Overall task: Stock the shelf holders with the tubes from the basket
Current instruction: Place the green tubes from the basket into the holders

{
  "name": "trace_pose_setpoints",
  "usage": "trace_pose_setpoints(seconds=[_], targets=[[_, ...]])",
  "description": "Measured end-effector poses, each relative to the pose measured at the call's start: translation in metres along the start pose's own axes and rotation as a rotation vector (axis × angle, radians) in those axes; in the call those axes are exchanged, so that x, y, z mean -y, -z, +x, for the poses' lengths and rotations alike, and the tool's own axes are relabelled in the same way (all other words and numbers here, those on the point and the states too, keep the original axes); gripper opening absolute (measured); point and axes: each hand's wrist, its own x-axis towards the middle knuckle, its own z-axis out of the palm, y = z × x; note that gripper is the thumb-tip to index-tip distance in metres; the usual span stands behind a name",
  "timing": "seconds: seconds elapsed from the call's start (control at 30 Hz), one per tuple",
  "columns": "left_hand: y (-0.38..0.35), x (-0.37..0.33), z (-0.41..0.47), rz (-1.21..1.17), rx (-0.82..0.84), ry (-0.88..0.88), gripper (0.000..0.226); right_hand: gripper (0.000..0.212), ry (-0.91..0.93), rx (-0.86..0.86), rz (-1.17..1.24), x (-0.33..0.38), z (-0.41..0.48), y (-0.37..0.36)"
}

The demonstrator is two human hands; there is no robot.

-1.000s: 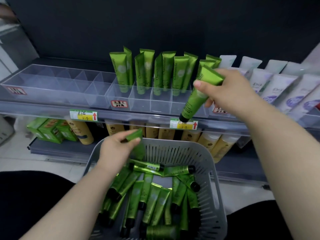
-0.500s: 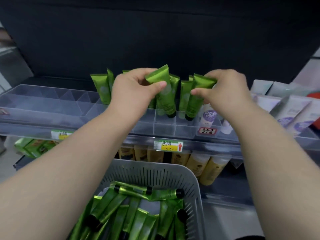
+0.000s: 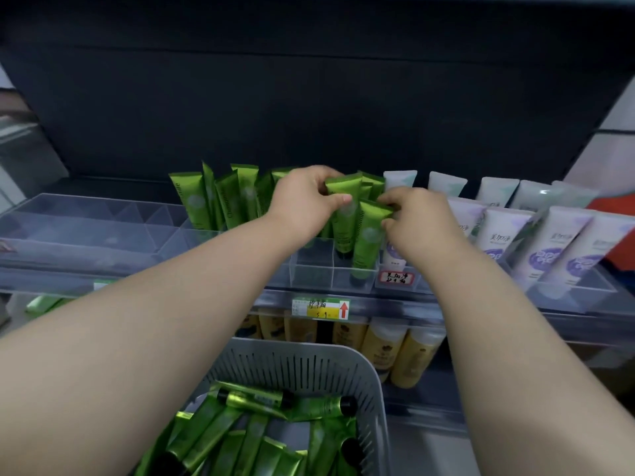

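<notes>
Both tubes have dropped since half a second ago: they were held above the cells, now they sit cap-down inside them. On the clear plastic divided shelf holder (image 3: 103, 235), a standing row of green crimped-end tubes (image 3: 192, 201) fills the middle back cells. The left hand (image 3: 302, 204) pinches the crimped top of a green plastic tube (image 3: 343, 214) between thumb and fingers, the tube in a cell behind the front row. Just right of it, the right hand (image 3: 415, 221) pinches the top of a second green tube (image 3: 369, 235), in a front-edge cell beside the white-and-lilac tubes (image 3: 498, 231). My read: both are nearly seated, release comes next. The grey slotted plastic basket (image 3: 309, 365), below the holder's front edge, holds many loose green tubes (image 3: 240, 427), so plenty is left to stock.
</notes>
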Motion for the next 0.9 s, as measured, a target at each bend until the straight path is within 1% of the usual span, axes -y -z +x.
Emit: trace_pose_setpoints(seconds=[0.13, 0.23, 0.4, 0.5, 0.67, 0.77, 0.9], targets=[[-0.013, 0.011, 0.007, 0.131, 0.15, 0.007, 0.035, 0.041, 0.019, -0.008, 0.032, 0.001, -0.003, 0.0], [-0.014, 0.016, 0.01, 0.153, 0.137, 0.022, 0.038, 0.04, 0.026, -0.01, 0.034, 0.001, -0.004, -0.001], [-0.014, 0.017, 0.011, 0.106, 0.105, 0.04, 0.032, 0.027, 0.038, -0.025, 0.044, 0.003, -0.007, -0.002], [-0.016, 0.015, 0.012, 0.089, 0.111, 0.032, 0.032, 0.024, 0.041, -0.028, 0.015, 0.003, -0.008, 0.0], [-0.015, 0.014, 0.015, 0.04, 0.132, 0.038, 0.03, 0.021, 0.011, -0.033, -0.017, 0.004, -0.008, 0.002], [-0.014, 0.017, 0.015, 0.026, 0.189, 0.032, 0.03, 0.02, -0.001, -0.044, -0.006, 0.005, -0.007, 0.002], [-0.011, 0.015, 0.015, 0.059, 0.203, 0.009, 0.034, 0.025, -0.01, -0.056, -0.013, 0.007, -0.007, 0.003]])
